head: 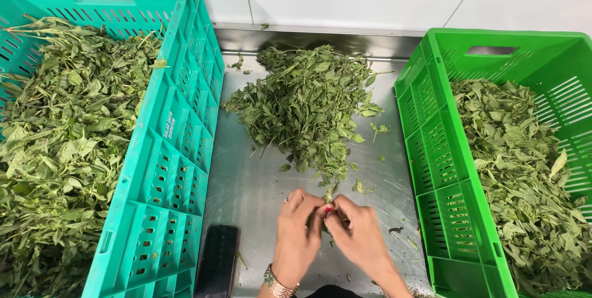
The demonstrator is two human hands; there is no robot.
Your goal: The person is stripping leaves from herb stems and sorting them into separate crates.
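Here, a small green leafy sprig point(327, 198) is pinched in both grips, left hand point(297, 231) and right hand point(357, 236), near the steel desk's point(253, 187) front edge; leaves are best plucked close to the stem.

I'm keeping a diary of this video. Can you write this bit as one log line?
left hand + right hand: pinching herb sprig | leaf pile on steel table | teal crate, green crate: leaves | phone

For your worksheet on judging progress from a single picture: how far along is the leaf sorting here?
Done: the green crate on the right already holds a deep layer of loose leaves.
In hand: the left hand and right hand pinch a small sprig at the near edge of the pile on the steel table.
Left: that pile, and the teal crate full of stemmy greens.
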